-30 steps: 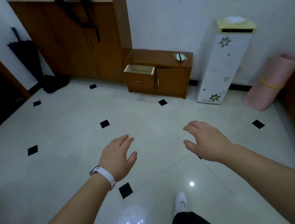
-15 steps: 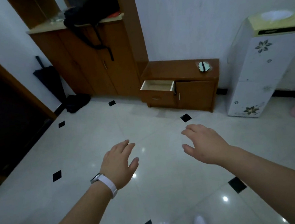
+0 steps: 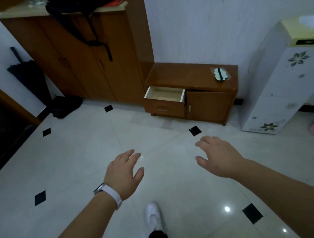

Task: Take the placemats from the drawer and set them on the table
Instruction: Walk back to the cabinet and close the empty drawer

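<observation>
**Drawer** [image 3: 165,94]: pulled open at the left end of the low cabinet [image 3: 183,71]. Its inside is pale.

**Placemats:** none can be made out (the drawer's bottom is only partly visible from here).

**Left hand** [image 3: 124,173]: over the floor [image 3: 73,161], in front of the drawer and well apart from it. Grip spread, fingers relaxed, holding nothing.

**Right hand** [image 3: 217,155]: likewise placed. Grip spread, holding nothing.

**Step, as judged:** approach to the drawer, with nothing yet taken.

**Next move calls for:** closing the gap, stooping to the low drawer, and reaching in with both hands to lift whatever mats lie flat inside.
</observation>
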Tool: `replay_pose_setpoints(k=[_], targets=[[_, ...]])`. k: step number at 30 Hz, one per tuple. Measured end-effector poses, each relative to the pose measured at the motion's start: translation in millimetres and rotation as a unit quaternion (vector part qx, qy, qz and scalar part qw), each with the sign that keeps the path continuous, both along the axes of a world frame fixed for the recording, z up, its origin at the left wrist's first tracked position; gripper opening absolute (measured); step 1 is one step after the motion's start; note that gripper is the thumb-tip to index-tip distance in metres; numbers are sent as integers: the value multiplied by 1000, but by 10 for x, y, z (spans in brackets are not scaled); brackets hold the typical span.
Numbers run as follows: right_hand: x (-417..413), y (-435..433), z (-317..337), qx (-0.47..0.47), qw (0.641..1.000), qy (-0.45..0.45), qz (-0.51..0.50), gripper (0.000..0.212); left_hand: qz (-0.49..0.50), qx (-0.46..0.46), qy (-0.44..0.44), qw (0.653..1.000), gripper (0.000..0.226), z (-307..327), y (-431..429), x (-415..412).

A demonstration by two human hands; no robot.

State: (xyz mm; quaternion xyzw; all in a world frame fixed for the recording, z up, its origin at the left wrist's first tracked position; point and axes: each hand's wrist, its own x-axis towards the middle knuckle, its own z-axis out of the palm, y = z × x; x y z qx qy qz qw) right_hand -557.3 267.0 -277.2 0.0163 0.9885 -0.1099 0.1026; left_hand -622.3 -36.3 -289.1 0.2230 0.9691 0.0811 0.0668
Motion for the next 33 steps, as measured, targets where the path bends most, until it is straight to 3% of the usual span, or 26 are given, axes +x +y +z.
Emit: replay_pose_setpoints(k=[4,11,16,27,33], targets=[[-637,-89,-67,27,999,-4,-20,52,-10,14,-27,999,74,-216,-83,-776],[-1745,-240,81,52,996,9,-74,50,-67,34,-29,997,54,-232,-183,-2238],[-2186,-275,78,49,993,15,-109,48,-112,31,-21,993,54,-153,-6,-3031],[-3393,396,-576,6,990,-31,-136,55,-143,-13,-71,987,54,-481,734,-4212],[-4428,854,-1018,-37,991,-66,-107,53,-139,-42,-93,985,71,-632,1190,-4912]])
